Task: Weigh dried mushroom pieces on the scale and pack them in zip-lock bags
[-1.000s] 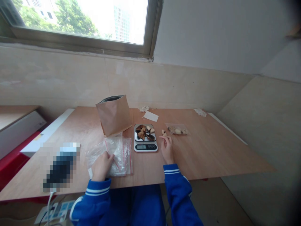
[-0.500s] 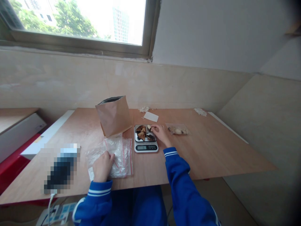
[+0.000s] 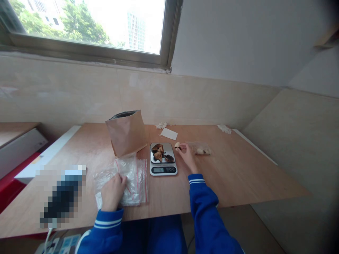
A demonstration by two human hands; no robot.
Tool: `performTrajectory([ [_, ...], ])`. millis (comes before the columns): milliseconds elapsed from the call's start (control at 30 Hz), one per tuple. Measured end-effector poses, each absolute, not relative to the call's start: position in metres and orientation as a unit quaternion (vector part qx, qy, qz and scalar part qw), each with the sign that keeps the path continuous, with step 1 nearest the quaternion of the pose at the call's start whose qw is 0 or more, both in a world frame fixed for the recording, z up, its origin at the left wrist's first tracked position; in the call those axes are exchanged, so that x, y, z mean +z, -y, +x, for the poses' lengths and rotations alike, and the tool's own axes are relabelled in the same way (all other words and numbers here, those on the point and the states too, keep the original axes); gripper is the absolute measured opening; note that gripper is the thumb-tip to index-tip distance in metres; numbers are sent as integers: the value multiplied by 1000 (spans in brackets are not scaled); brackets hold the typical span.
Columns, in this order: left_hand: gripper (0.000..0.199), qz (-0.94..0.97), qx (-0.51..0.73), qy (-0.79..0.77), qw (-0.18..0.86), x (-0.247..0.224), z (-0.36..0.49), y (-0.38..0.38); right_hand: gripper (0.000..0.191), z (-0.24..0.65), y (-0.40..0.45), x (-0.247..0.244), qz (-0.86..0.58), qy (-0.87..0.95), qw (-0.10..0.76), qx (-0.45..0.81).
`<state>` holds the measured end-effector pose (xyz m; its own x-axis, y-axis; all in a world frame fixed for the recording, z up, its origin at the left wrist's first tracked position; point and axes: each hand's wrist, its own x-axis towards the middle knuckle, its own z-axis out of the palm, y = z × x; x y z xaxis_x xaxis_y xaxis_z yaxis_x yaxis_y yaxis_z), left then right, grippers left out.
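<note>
Right hand: A bare right hand [image 3: 188, 157] is pinching a small cream-and-brown chunk [image 3: 177, 145], its thumb and fingertips nearly closed on it, and is holding it just beside the upper right corner of the scale.

Left hand: A bare left hand [image 3: 112, 192] is resting on a clear resealable plastic bag with red-striped edges [image 3: 137, 183], its fingers curling over the film. I cannot tell whether they are gripping the bag or only lying on it.

Scale: A flat silver digital kitchen scale [image 3: 163, 170] is sitting between the hands, with dark brown wedge-shaped pieces [image 3: 158, 151] lying on its shiny metal platform. Its readout is too small to read.

Nearby: A small clear plastic packet of pale chunks [image 3: 201, 150] is lying just right of the right hand. A tan kraft paper pouch with a dark lining [image 3: 126, 135] is leaning behind the striped bag.

Table: A light plywood tabletop [image 3: 238, 169] is carrying everything, along with a white paper card [image 3: 168, 133] behind the scale.

Sleeves: Bright blue sleeves with white stripes [image 3: 203, 201] are covering both forearms.
</note>
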<state>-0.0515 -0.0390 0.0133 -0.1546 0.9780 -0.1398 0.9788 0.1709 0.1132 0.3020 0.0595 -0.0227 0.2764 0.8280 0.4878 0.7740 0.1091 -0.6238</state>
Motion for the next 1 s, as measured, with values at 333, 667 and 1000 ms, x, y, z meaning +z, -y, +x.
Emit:
performTrajectory([
  [333, 36, 654, 0, -753, 80, 11, -53, 38, 46, 337, -17, -56, -633, 651, 419, -10],
  [667, 31, 645, 25, -760, 70, 7, -54, 34, 58, 334, -3, -68, -607, 592, 522, 93],
  [1000, 30, 636, 80, -763, 81, 1, -57, 32, 46, 334, 1, -71, -619, 561, 541, 94],
])
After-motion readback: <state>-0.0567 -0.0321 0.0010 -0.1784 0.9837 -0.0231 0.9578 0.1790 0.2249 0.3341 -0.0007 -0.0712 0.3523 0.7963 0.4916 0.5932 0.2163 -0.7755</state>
